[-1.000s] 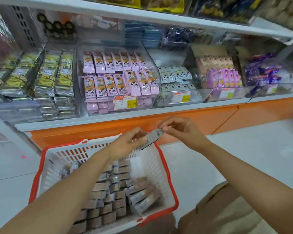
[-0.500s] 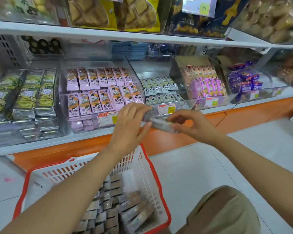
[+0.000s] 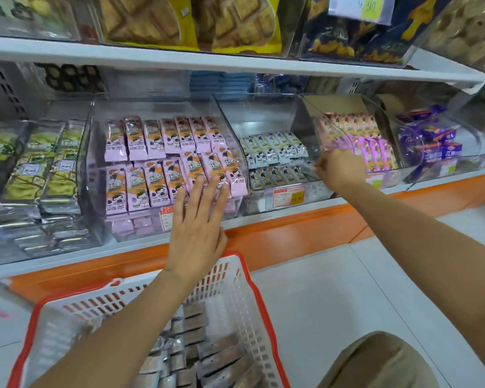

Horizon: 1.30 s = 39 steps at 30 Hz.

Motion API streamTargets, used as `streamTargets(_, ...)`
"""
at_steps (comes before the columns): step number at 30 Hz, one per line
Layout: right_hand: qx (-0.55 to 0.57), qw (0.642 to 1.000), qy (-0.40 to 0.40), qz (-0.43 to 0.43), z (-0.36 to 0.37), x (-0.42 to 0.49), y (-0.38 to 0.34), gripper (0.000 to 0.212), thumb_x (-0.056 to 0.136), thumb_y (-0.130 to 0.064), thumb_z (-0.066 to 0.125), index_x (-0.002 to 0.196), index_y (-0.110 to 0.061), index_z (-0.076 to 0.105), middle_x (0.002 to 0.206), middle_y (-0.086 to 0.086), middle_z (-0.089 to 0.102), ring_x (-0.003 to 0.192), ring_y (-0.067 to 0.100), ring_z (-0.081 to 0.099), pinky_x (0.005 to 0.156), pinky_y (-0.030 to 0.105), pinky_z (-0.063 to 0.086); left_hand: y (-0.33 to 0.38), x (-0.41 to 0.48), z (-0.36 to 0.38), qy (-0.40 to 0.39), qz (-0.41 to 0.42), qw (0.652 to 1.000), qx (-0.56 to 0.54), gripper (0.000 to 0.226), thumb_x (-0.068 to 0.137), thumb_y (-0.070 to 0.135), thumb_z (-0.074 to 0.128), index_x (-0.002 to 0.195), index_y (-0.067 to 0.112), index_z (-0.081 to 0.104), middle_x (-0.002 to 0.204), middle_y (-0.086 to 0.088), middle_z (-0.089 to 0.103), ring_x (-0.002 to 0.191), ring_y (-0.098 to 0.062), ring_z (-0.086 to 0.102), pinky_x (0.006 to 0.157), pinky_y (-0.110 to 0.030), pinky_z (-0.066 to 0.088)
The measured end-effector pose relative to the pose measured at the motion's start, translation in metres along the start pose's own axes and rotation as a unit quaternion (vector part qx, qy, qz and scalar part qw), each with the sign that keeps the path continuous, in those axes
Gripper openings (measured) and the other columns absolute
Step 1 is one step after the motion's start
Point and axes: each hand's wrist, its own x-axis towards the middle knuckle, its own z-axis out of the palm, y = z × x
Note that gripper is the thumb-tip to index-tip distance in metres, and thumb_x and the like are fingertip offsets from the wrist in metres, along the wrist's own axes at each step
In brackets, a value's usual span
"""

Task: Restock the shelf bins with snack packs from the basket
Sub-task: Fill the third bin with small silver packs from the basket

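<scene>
Snack packs, flat oblong sachets in silvery-brown foil, lie in tight overlapping rows in the basket. There are too many, and they are too blurred, to count. The basket is one white plastic lattice tub with a red rim, and it sits on the pale floor below the shelf.

That shelf is white over an orange base. It carries at least five clear, hard plastic bins standing side by side. One bin holds glossy pink packs, with two rows of seven on top. The next bin to the right holds small white-and-green packs in three short rows. Each of these two bins has one price tag on its front.

The left hand is flat, with all its fingers straight and slightly spread. The tips are over the right end of the front pink row, and whether they touch it cannot be told.

The right hand reaches into the right side of the white-and-green bin with its fingers curled inward. Whether they pinch a pack cannot be told.

One knee in tan cloth shows at the lower right.
</scene>
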Motion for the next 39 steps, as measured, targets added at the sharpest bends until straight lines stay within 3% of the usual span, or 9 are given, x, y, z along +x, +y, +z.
streamTargets(6, -0.013, 0.995, -0.093, 0.035, 0.004, 0.013, 0.001, 0.023, 0.096, -0.030, 0.058, 0.108, -0.013, 0.066, 0.085, 0.010, 0.066, 0.071, 0.024, 0.058, 0.060, 0.028, 0.045, -0.001, 0.000, 0.003, -0.006, 0.001, 1.000, 0.012, 0.086, 0.084, 0.023, 0.064, 0.157, 0.009, 0.020, 0.164, -0.014, 0.013, 0.151, -0.034, 0.010, 0.122, -0.052, 0.004)
streamTargets(9, 0.026, 0.997, -0.073, 0.011, 0.000, 0.003, 0.003, 0.021, 0.096, -0.023, 0.055, 0.099, -0.012, 0.072, 0.083, 0.010, 0.070, 0.064, 0.021, 0.057, 0.048, 0.022, 0.036, 0.000, 0.000, 0.003, -0.010, 0.000, 1.000, 0.013, 0.086, 0.084, 0.022, 0.063, 0.157, 0.009, 0.019, 0.164, -0.014, 0.011, 0.152, -0.034, 0.008, 0.122, -0.051, 0.002)
streamTargets(12, 0.100, 0.994, -0.010, -0.043, -0.010, -0.014, -0.001, 0.019, 0.095, -0.020, 0.058, 0.095, -0.011, 0.075, 0.086, 0.010, 0.074, 0.070, 0.024, 0.064, 0.056, 0.028, 0.050, 0.000, -0.001, -0.002, -0.014, 0.007, 1.000, 0.006, 0.085, 0.085, 0.021, 0.060, 0.158, 0.010, 0.016, 0.165, -0.014, 0.009, 0.152, -0.033, 0.005, 0.122, -0.051, 0.000)
streamTargets(15, 0.238, 0.965, 0.043, -0.099, -0.023, -0.043, -0.019, 0.013, 0.092, -0.017, 0.065, 0.100, -0.011, 0.074, 0.092, 0.002, 0.072, 0.077, 0.012, 0.063, 0.069, 0.019, 0.050, -0.001, -0.010, -0.005, -0.011, 0.022, 1.000, 0.001, 0.079, 0.088, 0.018, 0.052, 0.157, 0.008, 0.016, 0.165, -0.015, 0.010, 0.152, -0.032, 0.006, 0.122, -0.053, 0.002)
streamTargets(19, 0.352, 0.915, 0.041, -0.195, -0.026, -0.107, -0.059, 0.009, 0.089, -0.012, 0.068, 0.094, -0.018, 0.073, 0.084, -0.004, 0.067, 0.070, -0.001, 0.057, 0.063, 0.005, 0.037, -0.005, -0.038, -0.004, 0.005, 0.036, 0.999, -0.031, 0.067, 0.086, 0.022, 0.041, 0.151, 0.007, 0.034, 0.151, -0.013, 0.032, 0.142, -0.033, 0.028, 0.119, -0.050, 0.014)
streamTargets(23, 0.371, 0.879, -0.056, -0.294, 0.012, -0.176, -0.097, 0.005, 0.086, -0.011, 0.071, 0.090, -0.014, 0.073, 0.080, -0.011, 0.062, 0.069, -0.006, 0.052, 0.066, 0.005, 0.036, -0.020, -0.077, 0.002, -0.006, 0.067, 0.996, -0.062, 0.061, 0.077, 0.018, 0.058, 0.135, 0.009, 0.046, 0.130, -0.012, 0.046, 0.121, -0.032, 0.042, 0.106, -0.047, 0.027)
streamTargets(29, 0.303, 0.834, -0.318, -0.333, 0.098, -0.252, -0.125, 0.018, 0.089, -0.022, 0.069, 0.104, -0.013, 0.071, 0.097, 0.002, 0.067, 0.081, 0.011, 0.060, 0.073, 0.024, 0.048, -0.053, -0.139, 0.034, -0.233, -0.014, 0.972, 0.000, 0.093, 0.066, 0.031, 0.085, 0.146, 0.003, 0.044, 0.146, -0.019, 0.047, 0.135, -0.038, 0.042, 0.116, -0.051, 0.020)
streamTargets(34, 0.155, 0.809, -0.443, -0.354, 0.149, -0.292, -0.136, 0.034, 0.089, -0.032, 0.067, 0.120, -0.017, 0.065, 0.114, 0.004, 0.063, 0.098, 0.021, 0.059, 0.074, 0.027, 0.040, -0.074, -0.166, 0.054, -0.329, -0.077, 0.941, 0.029, 0.089, 0.095, 0.045, 0.051, 0.156, 0.007, -0.003, 0.164, -0.013, -0.001, 0.152, -0.032, -0.003, 0.121, -0.051, -0.008)
streamTargets(39, 0.027, 0.786, -0.481, -0.389, 0.181, -0.309, -0.146, 0.046, 0.084, -0.040, 0.070, 0.123, -0.017, 0.061, 0.127, 0.008, 0.058, 0.112, 0.028, 0.055, 0.091, 0.038, 0.041, -0.082, -0.177, 0.068, -0.349, -0.083, 0.933, 0.021, 0.085, 0.099, 0.043, 0.043, 0.154, 0.009, -0.012, 0.163, -0.011, -0.009, 0.152, -0.031, -0.008, 0.121, -0.053, -0.008)
